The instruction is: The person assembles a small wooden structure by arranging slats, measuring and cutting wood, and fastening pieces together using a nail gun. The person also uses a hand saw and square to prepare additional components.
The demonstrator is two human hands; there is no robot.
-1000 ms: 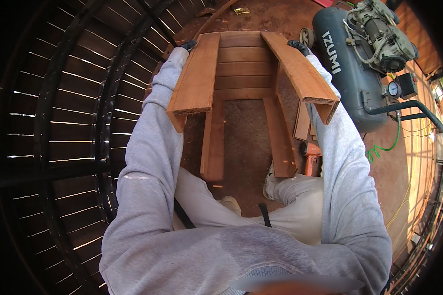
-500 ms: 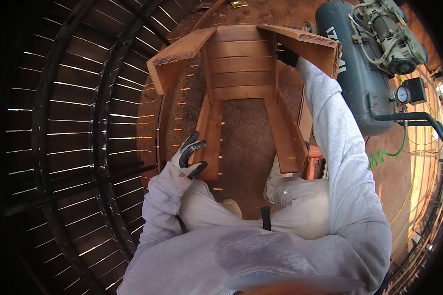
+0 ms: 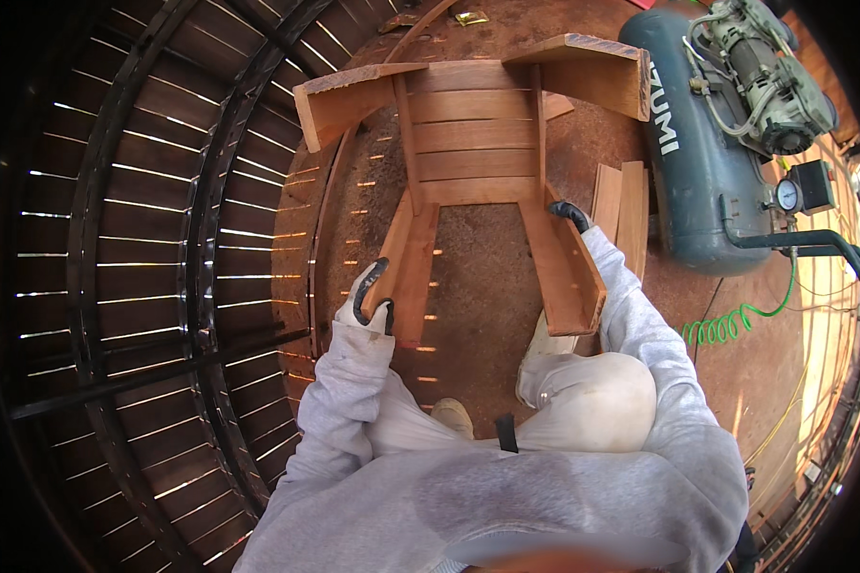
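Note:
A brown wooden frame shaped like a chair [image 3: 478, 136] stands on the floor in front of me, with a slatted panel at its far side. Two boards slant outward at its far top corners, and two angled rails run toward my legs. My left hand [image 3: 371, 298], in a white and black glove, grips the near end of the left rail [image 3: 413, 277], thumb and fingers on either side. My right hand [image 3: 570, 215], gloved in black, hooks its fingers over the upper edge of the right rail [image 3: 559, 272], near the slatted panel. Its thumb is hidden.
A dark air compressor [image 3: 702, 162] with a gauge stands at the right, trailing a coiled green hose [image 3: 721, 329]. Loose wooden boards [image 3: 623, 215] lie between it and the frame. Dark metal bars with slats [image 3: 196, 210] rise along my left.
My right hand has come back from behind the far right board to the right rail. My left hand has closed on the left rail. The frame's far boards appear tilted differently.

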